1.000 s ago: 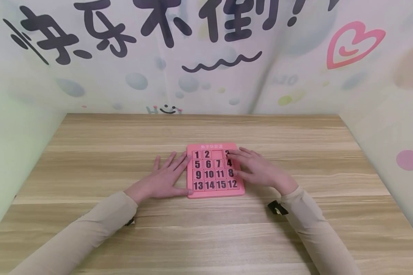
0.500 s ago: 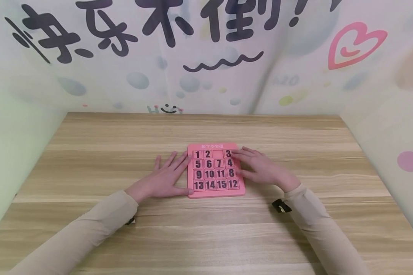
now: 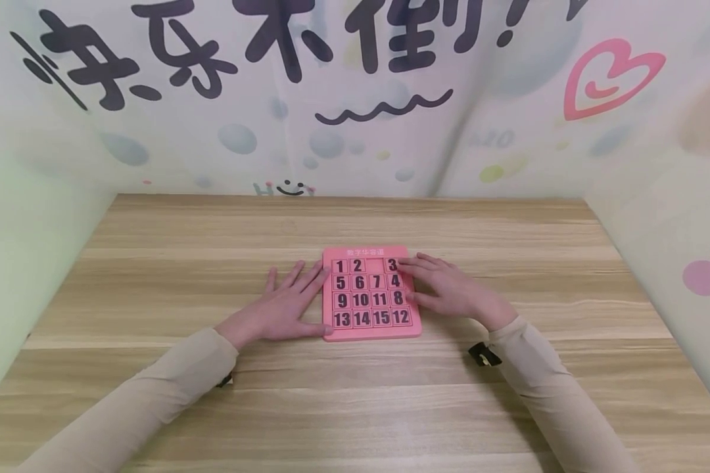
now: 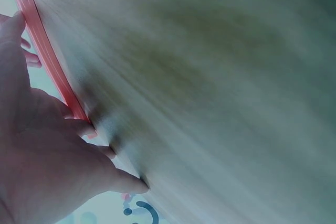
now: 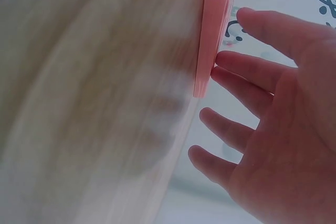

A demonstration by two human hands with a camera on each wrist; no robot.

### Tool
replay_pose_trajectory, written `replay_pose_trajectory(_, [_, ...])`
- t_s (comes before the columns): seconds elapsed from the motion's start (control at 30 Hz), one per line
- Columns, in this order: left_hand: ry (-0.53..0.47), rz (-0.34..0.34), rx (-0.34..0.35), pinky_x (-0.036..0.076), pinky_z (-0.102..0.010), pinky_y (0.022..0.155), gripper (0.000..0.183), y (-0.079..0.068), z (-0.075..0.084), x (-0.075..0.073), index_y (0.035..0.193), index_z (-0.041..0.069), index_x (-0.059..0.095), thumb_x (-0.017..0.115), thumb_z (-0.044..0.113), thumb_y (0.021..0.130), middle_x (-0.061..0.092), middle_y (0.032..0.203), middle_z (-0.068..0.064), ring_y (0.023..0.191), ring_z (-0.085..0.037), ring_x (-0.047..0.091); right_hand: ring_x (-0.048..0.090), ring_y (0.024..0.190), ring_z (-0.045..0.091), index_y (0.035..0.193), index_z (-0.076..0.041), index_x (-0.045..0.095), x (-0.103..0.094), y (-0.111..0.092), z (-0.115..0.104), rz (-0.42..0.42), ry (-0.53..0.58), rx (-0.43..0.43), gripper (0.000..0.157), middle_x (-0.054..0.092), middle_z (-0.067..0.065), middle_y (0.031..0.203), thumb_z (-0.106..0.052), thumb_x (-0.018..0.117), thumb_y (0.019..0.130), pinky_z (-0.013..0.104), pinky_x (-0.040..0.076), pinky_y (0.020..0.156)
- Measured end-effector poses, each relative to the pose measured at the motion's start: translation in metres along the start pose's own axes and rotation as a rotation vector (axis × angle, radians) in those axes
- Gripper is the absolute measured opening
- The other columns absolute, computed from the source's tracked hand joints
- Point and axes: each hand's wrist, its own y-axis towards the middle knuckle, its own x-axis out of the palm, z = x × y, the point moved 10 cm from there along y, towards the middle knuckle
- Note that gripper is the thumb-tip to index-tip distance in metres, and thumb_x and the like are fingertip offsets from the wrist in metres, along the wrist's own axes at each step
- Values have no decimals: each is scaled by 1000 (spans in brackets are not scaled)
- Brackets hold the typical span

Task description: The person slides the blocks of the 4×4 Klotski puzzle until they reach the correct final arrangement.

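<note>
While the pink number puzzle [image 3: 368, 291] lies just below the centre of the head view, between both hands, the left hand [image 3: 281, 312], straight-fingered and spread, touches its left edge without gripping. Across its right edge, the right hand [image 3: 449, 291] extends loosely straight fingers, clasping nothing, fingertips at the "3" tile [image 3: 392, 265], upper right of the puzzle.

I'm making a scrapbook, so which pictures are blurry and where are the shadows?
Head view: the pink puzzle board is sharp enough to read, and a soft shadow lies on the table beside the right sleeve; left wrist view: the table's grain is blurred, with dark smudges, perhaps shadows, near the left hand; right wrist view: the table is smeary too, but the right hand looks clearer.
</note>
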Motion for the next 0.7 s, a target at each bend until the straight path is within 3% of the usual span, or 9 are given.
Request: replay_pose_trajectory(0.7, [-14, 5, -3, -9, -69, 105, 103, 0, 2, -2, 156, 11, 8, 54, 69, 85, 0, 161, -10, 144, -39, -4, 25, 139, 43, 143, 1, 43, 0, 2, -2, 19, -15, -32, 57, 39, 17, 149, -25, 61, 95, 56, 19, 112])
